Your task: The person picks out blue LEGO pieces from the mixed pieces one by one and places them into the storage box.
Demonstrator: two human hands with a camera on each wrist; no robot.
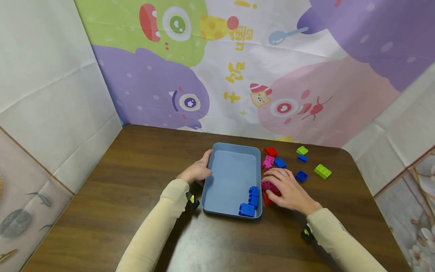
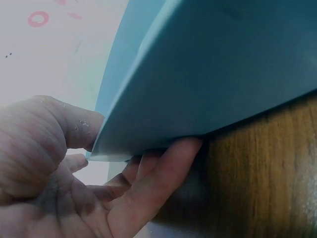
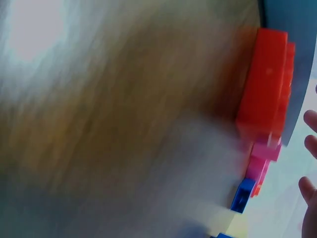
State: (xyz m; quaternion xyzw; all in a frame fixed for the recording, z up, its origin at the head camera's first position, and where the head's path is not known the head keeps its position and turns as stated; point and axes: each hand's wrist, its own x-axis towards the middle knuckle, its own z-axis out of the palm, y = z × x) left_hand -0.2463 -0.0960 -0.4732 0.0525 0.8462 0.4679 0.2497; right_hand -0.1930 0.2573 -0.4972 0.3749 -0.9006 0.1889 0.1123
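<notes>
A blue-grey rectangular tray (image 1: 229, 166) lies on the table, with several blue toy bricks (image 1: 247, 209) in its near right corner. My left hand (image 1: 198, 170) grips the tray's left side; in the left wrist view, thumb over the rim and fingers (image 2: 156, 186) beneath. Along the tray's outer right side, my right hand (image 1: 289, 189) is spread over dark pink bricks (image 1: 272, 187), partly hiding them; whether it touches them I cannot tell. A red brick (image 1: 267, 199) sits just nearer, large in the right wrist view, where only a few fingertips (image 3: 310, 144) show.
Beyond my right hand lie another red brick (image 1: 270, 151), light pink bricks (image 1: 268, 162) and a blue brick (image 1: 280, 163). Farther right are green bricks (image 1: 323, 171) and more blue ones (image 1: 301, 176). A printed cloth (image 1: 217, 75) hangs behind the wooden table (image 1: 149, 162).
</notes>
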